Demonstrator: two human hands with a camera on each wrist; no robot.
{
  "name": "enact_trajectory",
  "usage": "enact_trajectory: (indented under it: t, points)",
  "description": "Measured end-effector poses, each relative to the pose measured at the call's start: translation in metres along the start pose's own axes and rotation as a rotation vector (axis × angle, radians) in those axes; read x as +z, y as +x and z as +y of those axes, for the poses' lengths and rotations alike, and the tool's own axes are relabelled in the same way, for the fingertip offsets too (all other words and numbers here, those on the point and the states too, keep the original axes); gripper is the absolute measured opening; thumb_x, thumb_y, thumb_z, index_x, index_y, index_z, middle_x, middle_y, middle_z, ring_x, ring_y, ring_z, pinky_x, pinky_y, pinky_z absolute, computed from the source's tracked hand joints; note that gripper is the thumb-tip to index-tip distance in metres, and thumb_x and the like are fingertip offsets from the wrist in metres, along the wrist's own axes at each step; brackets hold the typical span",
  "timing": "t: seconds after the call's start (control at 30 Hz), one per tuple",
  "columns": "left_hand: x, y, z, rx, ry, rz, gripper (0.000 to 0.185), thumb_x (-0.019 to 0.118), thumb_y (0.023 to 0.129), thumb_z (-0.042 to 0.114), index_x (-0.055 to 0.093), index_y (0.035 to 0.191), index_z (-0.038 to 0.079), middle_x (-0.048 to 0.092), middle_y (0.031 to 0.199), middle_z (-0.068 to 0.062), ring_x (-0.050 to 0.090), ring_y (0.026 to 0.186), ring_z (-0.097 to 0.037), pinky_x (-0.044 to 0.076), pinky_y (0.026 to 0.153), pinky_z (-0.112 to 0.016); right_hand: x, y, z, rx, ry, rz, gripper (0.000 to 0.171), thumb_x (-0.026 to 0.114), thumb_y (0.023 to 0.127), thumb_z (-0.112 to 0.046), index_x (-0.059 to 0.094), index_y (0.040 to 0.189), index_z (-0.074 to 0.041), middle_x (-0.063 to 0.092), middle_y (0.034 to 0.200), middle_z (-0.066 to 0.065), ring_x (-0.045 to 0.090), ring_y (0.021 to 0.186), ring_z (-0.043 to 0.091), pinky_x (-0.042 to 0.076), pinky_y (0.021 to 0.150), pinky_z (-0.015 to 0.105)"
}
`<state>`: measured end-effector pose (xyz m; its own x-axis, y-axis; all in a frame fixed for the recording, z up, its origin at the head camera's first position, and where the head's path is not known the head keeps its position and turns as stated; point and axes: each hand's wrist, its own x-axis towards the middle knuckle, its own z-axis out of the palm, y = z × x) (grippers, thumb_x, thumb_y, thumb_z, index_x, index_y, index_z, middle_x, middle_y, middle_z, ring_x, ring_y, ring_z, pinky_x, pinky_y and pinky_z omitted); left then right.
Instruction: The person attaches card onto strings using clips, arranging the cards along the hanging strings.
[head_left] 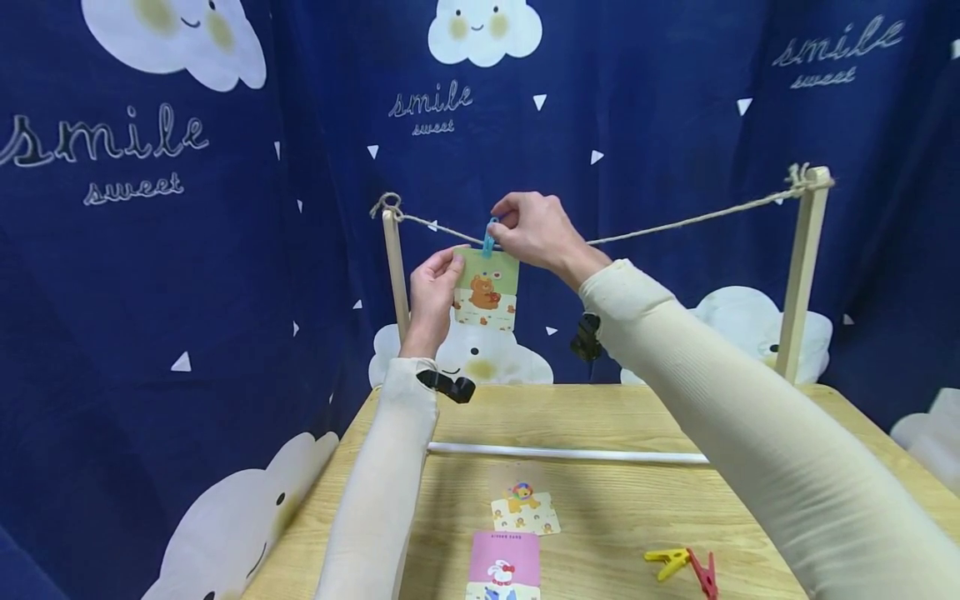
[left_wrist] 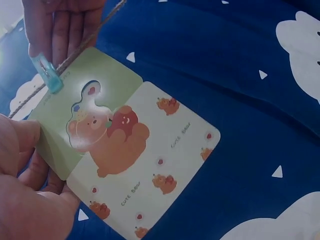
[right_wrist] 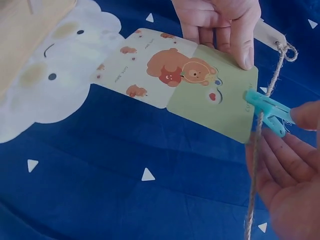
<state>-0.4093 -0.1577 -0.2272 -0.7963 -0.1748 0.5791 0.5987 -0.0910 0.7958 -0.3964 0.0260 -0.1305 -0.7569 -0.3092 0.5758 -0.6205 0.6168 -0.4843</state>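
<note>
A green and cream bear card [head_left: 485, 287] hangs upright at the rope [head_left: 442, 228]. My left hand [head_left: 433, 292] pinches its left edge, thumb on the printed face and fingers behind. A light blue clothespin [right_wrist: 267, 111] sits over the rope and bites the card's top edge. My right hand [head_left: 542, 233] holds the clothespin's handles from above. The thumb lies against one handle in the right wrist view, with the other fingers spread behind the rope. In the left wrist view, the clothespin's tip overlaps the green half of the card.
Wooden posts [head_left: 804, 275] carry the rope at both ends. On the table [head_left: 600, 417] lie a white rod [head_left: 562, 452], a lion card [head_left: 525, 508], a pink rabbit card [head_left: 506, 567], a yellow clothespin [head_left: 667, 562] and a red clothespin [head_left: 703, 573]. A blue curtain [head_left: 637, 108] hangs behind.
</note>
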Motion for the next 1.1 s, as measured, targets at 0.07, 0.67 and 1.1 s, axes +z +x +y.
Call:
enact_trajectory:
  t: [0.07,0.67,1.1]
  points:
    - [0.0,0.0,-0.001,-0.003,0.01,0.001,0.029,0.063,0.104,0.016,0.07,0.126,-0.002,0.073,0.117,-0.018,0.067,0.091,-0.012,0.053,0.079,-0.026,-0.001,-0.001,0.0,-0.002,-0.006,0.0,0.039,0.063,0.1,-0.029,0.066,0.131,-0.007,0.075,0.112,0.007,0.071,0.096,0.019,0.059,0.089,0.037]
    - [0.005,-0.003,-0.003,-0.003,-0.038,0.028,0.026,0.065,0.102,0.006,0.068,0.125,-0.007,0.071,0.122,-0.024,0.07,0.099,-0.009,0.053,0.09,-0.024,-0.011,-0.019,0.007,-0.005,-0.035,0.009,0.038,0.064,0.1,-0.03,0.066,0.131,-0.009,0.072,0.116,0.007,0.068,0.102,0.02,0.057,0.093,0.037]
    - [-0.011,-0.016,0.0,0.1,0.227,0.07,0.026,0.073,0.098,0.018,0.075,0.118,0.001,0.075,0.114,-0.017,0.068,0.096,-0.01,0.053,0.085,-0.022,-0.026,-0.038,0.014,-0.048,-0.018,0.08,0.031,0.064,0.1,-0.027,0.069,0.125,-0.009,0.074,0.112,0.005,0.068,0.099,0.017,0.056,0.092,0.036]
